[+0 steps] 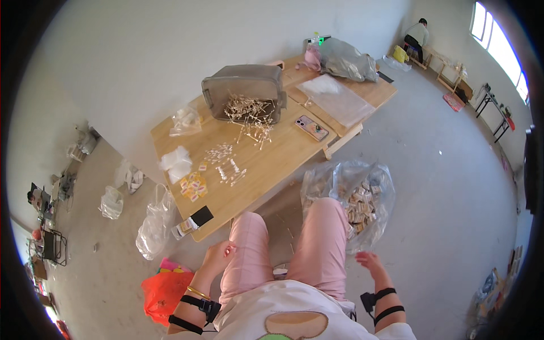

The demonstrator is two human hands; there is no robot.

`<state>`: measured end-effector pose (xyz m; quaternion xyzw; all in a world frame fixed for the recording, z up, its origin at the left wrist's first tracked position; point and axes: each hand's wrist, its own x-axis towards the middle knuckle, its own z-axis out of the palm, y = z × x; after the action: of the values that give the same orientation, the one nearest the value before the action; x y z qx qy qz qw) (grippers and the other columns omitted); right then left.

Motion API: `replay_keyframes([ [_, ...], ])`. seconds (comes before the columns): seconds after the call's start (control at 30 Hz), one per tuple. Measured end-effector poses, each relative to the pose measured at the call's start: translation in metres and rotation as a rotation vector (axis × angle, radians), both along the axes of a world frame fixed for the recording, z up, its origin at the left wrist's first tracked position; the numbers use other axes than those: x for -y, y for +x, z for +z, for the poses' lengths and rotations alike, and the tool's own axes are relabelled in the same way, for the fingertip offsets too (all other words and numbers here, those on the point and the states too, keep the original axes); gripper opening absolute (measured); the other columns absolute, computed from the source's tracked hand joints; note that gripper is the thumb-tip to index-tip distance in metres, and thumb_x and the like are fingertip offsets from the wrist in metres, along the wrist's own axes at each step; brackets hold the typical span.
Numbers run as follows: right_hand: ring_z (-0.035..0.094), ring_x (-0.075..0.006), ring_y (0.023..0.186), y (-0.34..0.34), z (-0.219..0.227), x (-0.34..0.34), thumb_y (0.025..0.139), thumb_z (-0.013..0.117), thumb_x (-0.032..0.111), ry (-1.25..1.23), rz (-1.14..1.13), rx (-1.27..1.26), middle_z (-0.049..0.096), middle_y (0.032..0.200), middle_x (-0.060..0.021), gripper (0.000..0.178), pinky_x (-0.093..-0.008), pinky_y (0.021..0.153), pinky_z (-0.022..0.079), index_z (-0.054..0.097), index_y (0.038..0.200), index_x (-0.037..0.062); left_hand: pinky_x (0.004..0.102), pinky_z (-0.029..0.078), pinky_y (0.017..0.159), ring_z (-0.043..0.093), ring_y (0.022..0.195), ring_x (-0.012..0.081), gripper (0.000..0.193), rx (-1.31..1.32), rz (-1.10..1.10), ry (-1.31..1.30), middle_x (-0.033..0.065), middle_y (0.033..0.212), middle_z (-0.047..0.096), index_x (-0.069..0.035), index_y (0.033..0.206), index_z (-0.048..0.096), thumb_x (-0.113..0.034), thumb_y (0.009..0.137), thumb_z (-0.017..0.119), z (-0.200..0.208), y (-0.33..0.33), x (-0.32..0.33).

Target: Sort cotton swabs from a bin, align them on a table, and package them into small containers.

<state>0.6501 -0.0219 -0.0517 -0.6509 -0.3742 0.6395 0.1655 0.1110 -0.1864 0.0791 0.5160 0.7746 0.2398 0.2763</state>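
My left hand (220,256) is beside my left thigh with its fingers curled in; whatever it may hold is hidden. My right hand (369,260) hovers beside my right thigh, fingers loosely stretched and nothing visible in them. Near it, a clear plastic bag (386,187) on the floor holds many small packets (362,207). On the wooden table (277,161), a grey plastic bin (243,73) lies on its side with cotton swabs (252,113) spilling out. Smaller groups of swabs (229,170) lie closer, beside yellow-and-white cards (194,186) and a stack of clear plastic bags (177,164).
A phone (311,128), a plastic sheet (337,102) and a grey bag (347,59) are on the table. A black box-like item (201,216) sits at its near corner. Floor items include a red bag (164,294) and a white bag (156,226). Another person (418,35) sits far right.
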Motion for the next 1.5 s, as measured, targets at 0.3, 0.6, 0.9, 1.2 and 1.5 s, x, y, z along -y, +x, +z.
replay_keyframes([
  [0.3,0.057,-0.0090,0.074,-0.088,0.112,-0.162,0.096,0.064,0.029,0.621,-0.165,-0.079,0.063,0.081,0.0013,0.020,-0.0240,0.066,0.044,0.067,0.097,0.0089,0.0328,0.054,0.069,0.068,0.075,0.0200,0.016,0.051,-0.118,0.033,0.0110,0.088,0.072,-0.006,0.101,0.071,-0.013,0.087,0.067,0.017,-0.001,-0.105],
  [0.6,0.070,-0.0317,0.085,-0.245,-0.132,-0.207,0.078,0.071,0.024,0.249,0.463,0.295,0.073,0.093,-0.0145,0.021,-0.0415,0.077,0.054,0.073,0.092,0.0079,0.0367,0.053,0.067,0.066,0.073,0.0261,0.013,0.391,-0.447,-0.143,0.0121,0.085,0.068,-0.006,0.099,0.067,-0.010,0.088,0.061,-0.086,0.105,-0.276],
  [0.9,0.068,-0.0390,0.095,-0.231,-0.329,-0.095,0.078,0.064,0.028,-0.324,0.130,0.371,0.071,0.097,-0.0198,0.025,-0.0448,0.083,0.055,0.074,0.092,0.0088,0.0284,0.048,0.066,0.059,0.073,0.0155,0.009,0.616,-0.341,-0.182,0.0073,0.080,0.062,-0.002,0.089,0.060,0.003,0.084,0.053,-0.187,0.144,-0.378],
  [1.2,0.069,-0.0365,0.095,-0.282,-0.358,0.008,0.081,0.067,0.028,-0.475,0.034,0.476,0.072,0.097,-0.0166,0.022,-0.0439,0.082,0.055,0.076,0.095,0.0133,0.0250,0.047,0.072,0.058,0.077,0.0097,0.007,0.531,-0.215,-0.299,0.0029,0.085,0.063,-0.003,0.094,0.061,-0.001,0.092,0.055,-0.212,0.116,-0.385],
  [1.5,0.061,-0.0204,0.068,-0.335,-0.407,0.014,0.089,0.066,0.032,-0.877,-0.823,0.078,0.064,0.077,-0.0042,0.024,-0.0368,0.066,0.050,0.066,0.092,0.0086,0.0238,0.044,0.076,0.053,0.080,0.0084,0.008,0.530,-0.146,-0.291,0.0017,0.087,0.058,-0.002,0.100,0.061,-0.005,0.095,0.056,-0.189,0.122,-0.394],
])
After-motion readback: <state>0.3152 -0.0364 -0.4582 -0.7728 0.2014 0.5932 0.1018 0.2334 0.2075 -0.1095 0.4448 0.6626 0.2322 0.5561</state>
